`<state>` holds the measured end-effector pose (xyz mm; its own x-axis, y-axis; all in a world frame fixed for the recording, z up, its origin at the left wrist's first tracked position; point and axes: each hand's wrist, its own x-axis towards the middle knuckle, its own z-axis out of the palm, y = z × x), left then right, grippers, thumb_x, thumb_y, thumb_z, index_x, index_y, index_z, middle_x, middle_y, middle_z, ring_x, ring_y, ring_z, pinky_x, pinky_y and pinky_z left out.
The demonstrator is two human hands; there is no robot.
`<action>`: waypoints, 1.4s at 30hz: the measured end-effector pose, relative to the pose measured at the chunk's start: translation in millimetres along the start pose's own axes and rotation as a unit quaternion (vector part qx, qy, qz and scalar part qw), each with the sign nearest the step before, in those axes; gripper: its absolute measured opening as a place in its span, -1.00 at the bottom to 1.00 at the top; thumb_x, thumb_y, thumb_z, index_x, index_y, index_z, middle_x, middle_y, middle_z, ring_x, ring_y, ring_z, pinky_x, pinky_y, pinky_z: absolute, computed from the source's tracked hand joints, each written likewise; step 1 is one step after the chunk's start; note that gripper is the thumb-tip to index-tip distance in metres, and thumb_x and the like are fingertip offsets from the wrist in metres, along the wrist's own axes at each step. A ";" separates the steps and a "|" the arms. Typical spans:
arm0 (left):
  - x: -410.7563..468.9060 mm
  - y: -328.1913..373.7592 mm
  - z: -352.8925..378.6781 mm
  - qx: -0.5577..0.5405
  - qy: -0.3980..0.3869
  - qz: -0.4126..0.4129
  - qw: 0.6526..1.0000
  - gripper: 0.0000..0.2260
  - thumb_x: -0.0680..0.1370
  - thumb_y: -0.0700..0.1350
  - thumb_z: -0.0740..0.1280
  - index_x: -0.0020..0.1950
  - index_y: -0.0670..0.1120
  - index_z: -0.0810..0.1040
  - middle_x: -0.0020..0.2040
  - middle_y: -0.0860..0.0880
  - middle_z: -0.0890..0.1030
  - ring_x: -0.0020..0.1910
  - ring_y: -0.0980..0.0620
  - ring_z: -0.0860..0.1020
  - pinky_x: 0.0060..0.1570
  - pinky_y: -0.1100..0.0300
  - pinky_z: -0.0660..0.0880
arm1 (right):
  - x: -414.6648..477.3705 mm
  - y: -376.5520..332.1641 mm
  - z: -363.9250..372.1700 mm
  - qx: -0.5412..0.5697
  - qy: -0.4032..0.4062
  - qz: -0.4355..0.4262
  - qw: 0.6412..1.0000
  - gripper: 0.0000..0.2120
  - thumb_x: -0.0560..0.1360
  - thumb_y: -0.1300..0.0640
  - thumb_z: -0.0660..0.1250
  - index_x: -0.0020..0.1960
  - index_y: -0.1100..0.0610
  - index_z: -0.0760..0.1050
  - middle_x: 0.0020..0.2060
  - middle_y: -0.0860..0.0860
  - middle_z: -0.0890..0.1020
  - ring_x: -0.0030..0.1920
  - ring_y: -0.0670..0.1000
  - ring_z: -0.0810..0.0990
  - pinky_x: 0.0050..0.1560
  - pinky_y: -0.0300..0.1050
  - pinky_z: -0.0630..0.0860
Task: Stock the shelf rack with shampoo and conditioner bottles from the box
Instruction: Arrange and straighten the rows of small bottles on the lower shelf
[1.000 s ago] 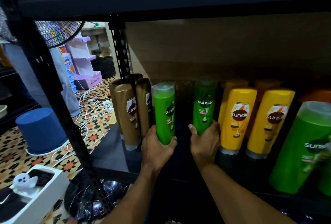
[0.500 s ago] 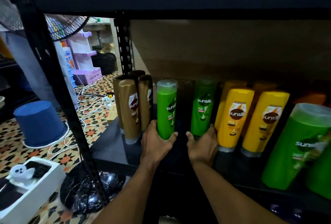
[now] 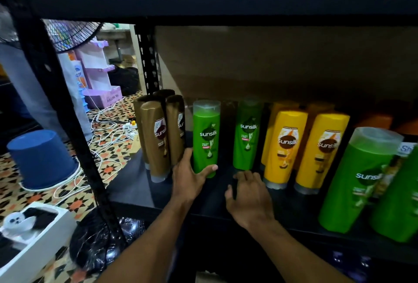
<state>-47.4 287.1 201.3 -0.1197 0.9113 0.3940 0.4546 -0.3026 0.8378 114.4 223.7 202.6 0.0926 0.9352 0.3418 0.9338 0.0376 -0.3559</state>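
Green plastic Sunsilk bottle with clear cap (image 3: 206,140): stood upright toward the left end of the black metal shelf (image 3: 294,211), beside brown plastic bottles (image 3: 158,140), and gripped low by the left hand (image 3: 189,177). Second green bottle (image 3: 247,134): stood just right. Right hand (image 3: 248,196): fingers relaxed, nothing held, near the front edge.

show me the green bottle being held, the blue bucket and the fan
held green bottle (image 3: 207,138): head view, on its front label
blue bucket (image 3: 41,158): head view, on its side wall
fan (image 3: 72,34): head view, on its wire grille
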 end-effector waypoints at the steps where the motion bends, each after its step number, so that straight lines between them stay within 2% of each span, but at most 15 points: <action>1: 4.4 -2.3 2.0 0.001 0.007 0.001 1.000 -0.46 0.30 0.26 0.58 0.16 0.09 0.51 0.06 0.09 0.68 0.01 0.12 0.65 0.04 0.02 0.63 | -0.5 0.9 1.3 0.013 0.016 0.003 1.000 -0.66 0.49 0.00 0.31 0.18 0.15 0.58 0.07 0.08 0.61 0.13 0.13 0.51 0.12 0.02 0.50; 3: 12.9 -5.6 8.3 0.002 0.016 -0.002 1.000 -0.47 0.30 0.25 0.58 0.17 0.08 0.55 0.06 0.07 0.69 0.01 0.11 0.66 0.04 0.02 0.64 | -2.3 0.4 2.2 0.040 0.035 0.012 0.999 -0.69 0.48 0.01 0.32 0.17 0.11 0.57 0.07 0.04 0.58 0.16 0.09 0.48 0.13 -0.01 0.49; 6: 24.0 -4.3 18.5 0.016 0.000 -0.009 1.000 -0.54 0.38 0.05 0.62 0.19 -0.04 0.56 0.04 0.02 0.70 -0.03 0.06 0.66 0.01 0.11 0.62 | -1.4 0.8 5.7 0.058 0.047 0.018 0.997 -0.71 0.47 0.03 0.31 0.15 0.10 0.56 0.06 0.01 0.56 0.15 0.06 0.48 0.08 -0.05 0.50; 11: 37.1 -3.9 29.4 0.009 -0.026 -0.004 1.000 -0.51 0.42 -0.01 0.60 0.27 -0.08 0.53 0.10 -0.01 0.70 0.01 0.08 0.66 0.05 0.10 0.63 | 0.5 1.2 10.1 0.064 0.041 0.025 0.997 -0.70 0.45 0.03 0.28 0.14 0.09 0.56 0.08 0.00 0.56 0.15 0.06 0.50 0.07 -0.07 0.49; 16: 41.2 -5.1 33.4 0.001 -0.051 -0.004 0.999 -0.51 0.44 -0.02 0.59 0.30 -0.04 0.52 0.14 0.05 0.69 0.04 0.18 0.65 0.10 0.19 0.62 | 3.1 -0.3 7.2 0.059 0.011 0.039 0.997 -0.61 0.53 -0.01 0.25 0.33 0.04 0.45 0.24 -0.04 0.48 0.27 0.00 0.41 0.17 -0.13 0.44; 21: 40.5 -8.6 36.4 0.018 -0.067 -0.017 0.997 -0.46 0.40 0.12 0.57 0.29 -0.01 0.51 0.15 0.04 0.69 0.10 0.07 0.66 0.14 0.01 0.62 | 2.8 -2.5 7.7 0.069 0.012 0.051 0.996 -0.49 0.51 0.03 0.29 0.42 0.14 0.42 0.32 0.05 0.49 0.34 0.07 0.42 0.29 -0.09 0.39; 27: 39.9 -10.8 39.2 0.033 -0.080 -0.024 0.996 -0.39 0.35 0.31 0.44 0.31 0.09 0.44 0.21 0.06 0.67 0.16 0.02 0.64 0.15 -0.05 0.60 | 0.6 -5.5 5.4 0.067 -0.001 0.069 0.995 -0.44 0.52 0.03 0.26 0.48 0.21 0.39 0.41 0.12 0.47 0.43 0.12 0.39 0.41 -0.08 0.33; 29: 40.5 -9.5 40.2 0.033 -0.087 -0.025 0.995 -0.40 0.37 0.30 0.43 0.33 0.09 0.42 0.22 0.07 0.66 0.18 0.03 0.63 0.17 -0.06 0.59 | 0.9 -5.7 4.9 0.070 -0.001 0.072 0.995 -0.42 0.52 0.01 0.23 0.49 0.22 0.38 0.44 0.14 0.46 0.45 0.12 0.38 0.44 -0.08 0.32; 33: 43.0 -8.6 39.8 0.042 -0.089 -0.024 0.995 -0.47 0.47 0.15 0.50 0.36 0.04 0.43 0.25 0.04 0.65 0.20 -0.01 0.61 0.20 -0.06 0.56 | 2.6 -5.6 1.2 0.073 -0.027 0.062 0.995 -0.39 0.59 0.00 0.21 0.59 0.17 0.23 0.56 0.08 0.29 0.56 0.04 0.21 0.53 -0.16 0.14; 37: 43.5 -9.3 40.1 0.047 -0.091 -0.018 0.995 -0.46 0.47 0.17 0.49 0.36 0.01 0.43 0.25 0.01 0.65 0.21 -0.04 0.61 0.18 -0.07 0.56 | 1.6 -5.9 1.5 0.068 -0.007 0.066 0.995 -0.40 0.55 0.02 0.25 0.55 0.18 0.28 0.50 0.08 0.37 0.50 0.05 0.30 0.46 -0.13 0.28; 42: 41.5 -6.8 39.7 0.048 -0.082 -0.001 0.995 -0.41 0.41 0.19 0.56 0.30 0.01 0.41 0.20 0.02 0.64 0.14 0.00 0.61 0.10 -0.01 0.59 | 1.0 -4.9 -0.8 0.064 -0.016 0.057 0.996 -0.39 0.58 -0.01 0.21 0.59 0.14 0.20 0.53 0.04 0.30 0.52 0.01 0.25 0.46 -0.17 0.25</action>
<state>-20.5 338.0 196.9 0.0209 0.9477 0.3183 0.5373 -0.2792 0.7958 110.1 224.3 205.4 0.1830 0.9467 0.2653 0.8658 -0.0273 -0.4997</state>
